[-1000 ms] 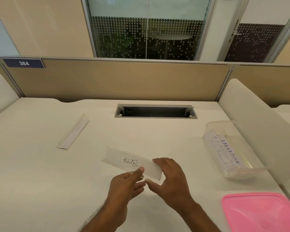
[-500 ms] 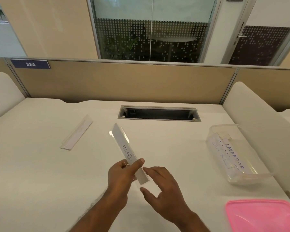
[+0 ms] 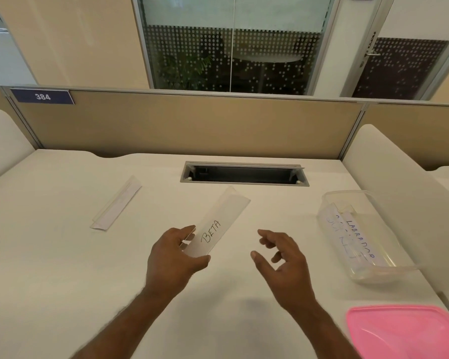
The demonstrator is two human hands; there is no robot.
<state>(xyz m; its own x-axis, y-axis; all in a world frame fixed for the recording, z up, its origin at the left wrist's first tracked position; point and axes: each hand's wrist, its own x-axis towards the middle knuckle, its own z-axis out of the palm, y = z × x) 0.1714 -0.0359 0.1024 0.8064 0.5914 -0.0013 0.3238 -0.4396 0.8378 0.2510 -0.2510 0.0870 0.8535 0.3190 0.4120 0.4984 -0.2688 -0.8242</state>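
Head view gives us both hands over the middle of the table (image 3: 49,268), toward its near edge. Our left hand (image 3: 175,257) holds the BETA name strip (image 3: 219,218), a clear plastic sleeve with a white card inside. The fingers (image 3: 188,230) lie along its left side and the thumb closes across its near end. The strip points away from us, slanting rightward toward the cable slot (image 3: 244,175) near the far edge, with the handwritten word facing up. We cannot tell whether its far end touches the table. Our right hand (image 3: 283,265) hangs just right of the strip, apart from it, its fingers (image 3: 266,235) loosely curled and holding nothing.

Along the right edge sits an open-topped clear plastic container (image 3: 389,273), lying lengthwise from near to far. Inside it are label strips (image 3: 347,234), leaning along its length. One reads LABRADOR in blue, and the other writing is too blurred for us to read. A pink lid (image 3: 405,332) lies at the near right corner, near the container but apart from it. Toward the left edge a second clear strip (image 3: 117,203) lies flat on the table, well apart from both hands. Behind the far edge stands a tan partition (image 3: 192,125) bearing a 384 plate (image 3: 42,96).
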